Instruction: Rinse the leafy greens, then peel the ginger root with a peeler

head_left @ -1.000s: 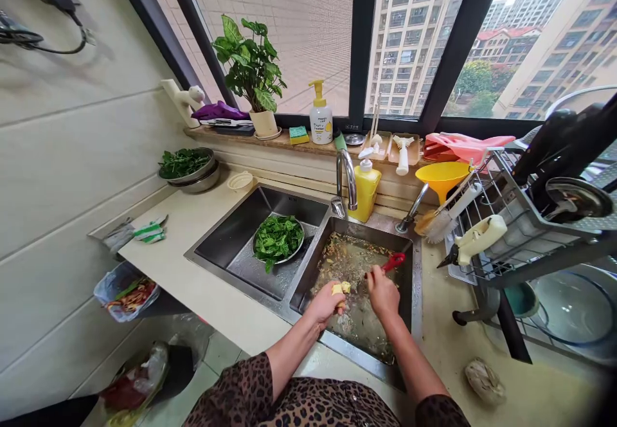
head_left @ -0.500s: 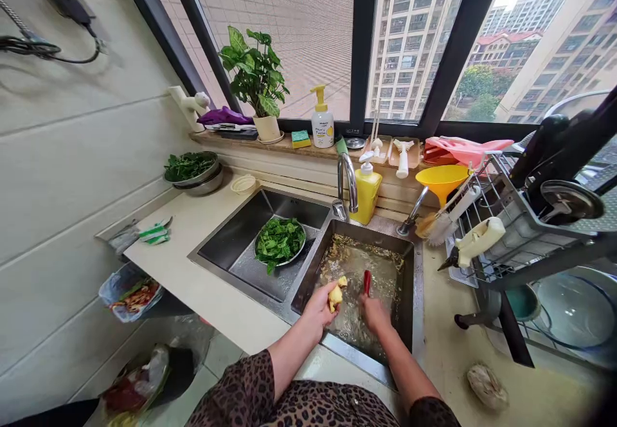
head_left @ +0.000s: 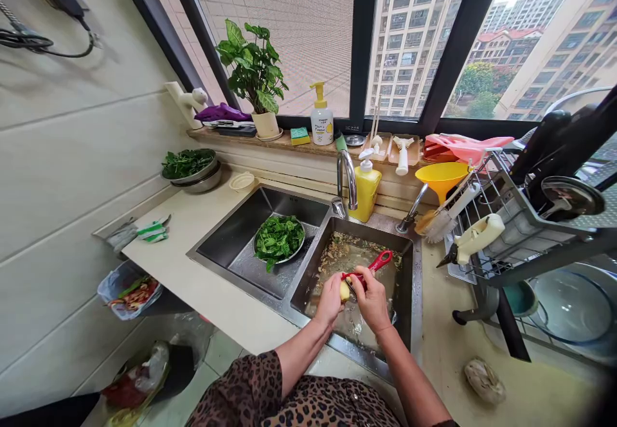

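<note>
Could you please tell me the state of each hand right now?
Left hand: closed around a pale yellow piece of food, perhaps ginger.
Right hand: closed around a red peeler, its head at the yellow piece.

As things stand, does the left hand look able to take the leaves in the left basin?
Probably yes: the leaves lie uncovered, with only the sink divider between them and the left hand. That hand, though, holds a yellow piece, which it would likely need to put down first.

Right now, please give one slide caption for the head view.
Left hand with a yellow root, right hand with a red peeler, over the sink.
</note>
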`<state>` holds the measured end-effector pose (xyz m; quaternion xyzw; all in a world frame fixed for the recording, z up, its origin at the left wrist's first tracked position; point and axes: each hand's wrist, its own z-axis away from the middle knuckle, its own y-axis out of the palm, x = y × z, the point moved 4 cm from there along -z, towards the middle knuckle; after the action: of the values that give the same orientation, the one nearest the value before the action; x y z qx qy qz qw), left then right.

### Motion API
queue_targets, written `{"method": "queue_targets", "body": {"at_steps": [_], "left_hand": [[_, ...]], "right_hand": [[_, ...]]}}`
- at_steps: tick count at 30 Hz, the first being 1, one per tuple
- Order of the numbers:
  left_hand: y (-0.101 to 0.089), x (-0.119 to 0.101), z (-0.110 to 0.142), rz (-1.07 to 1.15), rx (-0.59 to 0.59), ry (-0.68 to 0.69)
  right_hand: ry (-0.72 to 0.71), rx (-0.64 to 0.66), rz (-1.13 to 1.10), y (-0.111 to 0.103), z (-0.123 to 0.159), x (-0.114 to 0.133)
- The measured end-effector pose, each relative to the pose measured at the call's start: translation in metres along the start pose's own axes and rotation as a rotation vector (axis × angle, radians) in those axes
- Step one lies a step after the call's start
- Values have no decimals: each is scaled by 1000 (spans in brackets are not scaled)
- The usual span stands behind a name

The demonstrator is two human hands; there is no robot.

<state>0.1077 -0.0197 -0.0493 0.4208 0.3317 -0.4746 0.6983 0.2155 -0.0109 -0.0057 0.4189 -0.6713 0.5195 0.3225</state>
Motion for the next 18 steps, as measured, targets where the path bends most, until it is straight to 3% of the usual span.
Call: {"method": "queue_targets", "body": {"at_steps": [4,6,9,12,14,18], "left_hand": [[-8,1,-3,23,-13,-71],[-13,0,-6,74,11,-125],[-12,-2,-5,147,133,-187],[-6,-6,-3,116,222,-124],[-3,-12,-1,-2,187,21],[0,-29,7,-406,29,412]], "right_hand": [[35,-256,25,-28,-10,-8],[94,-285,-89,-39,-16,-18],[249,3,-325,-30,-15,-33],[462,269,-472,-7,0,-39],[489,328,-449,4,8,-37],[404,386,-340,15,10,-24]]}}
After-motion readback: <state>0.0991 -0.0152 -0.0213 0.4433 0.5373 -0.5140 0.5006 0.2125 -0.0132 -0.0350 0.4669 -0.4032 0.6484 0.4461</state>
